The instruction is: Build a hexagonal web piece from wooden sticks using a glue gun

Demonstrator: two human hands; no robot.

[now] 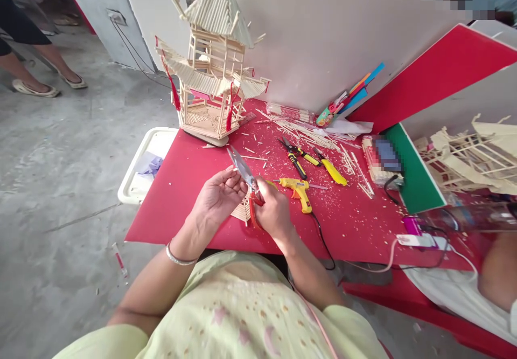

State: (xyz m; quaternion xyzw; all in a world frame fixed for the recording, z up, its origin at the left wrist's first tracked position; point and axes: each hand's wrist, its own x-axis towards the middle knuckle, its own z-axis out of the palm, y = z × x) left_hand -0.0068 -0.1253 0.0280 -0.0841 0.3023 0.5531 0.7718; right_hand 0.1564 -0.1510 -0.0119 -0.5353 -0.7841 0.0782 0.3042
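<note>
My right hand point(274, 208) is wrapped round the red handles of a pair of scissors point(242, 167), whose blades point away and to the left. Close beside the blades, my left hand point(220, 194) is closed in a pinch, palm partly up. A pale short stick point(235, 168) shows at its fingertips, mostly hidden by them. Beneath my hands lies a small panel of joined sticks point(241, 212), partly covered. Beyond them stands a pagoda model point(218, 84) built of wooden sticks, hung with red tassels.
On the red table point(169, 208) lie a yellow glue gun point(299, 192) with its cord, pliers point(297, 159), a yellow-handled cutter point(331, 169) and loose sticks point(302, 130). A white stool point(135, 181) stands left. Another person's arm point(498, 267) is at the right.
</note>
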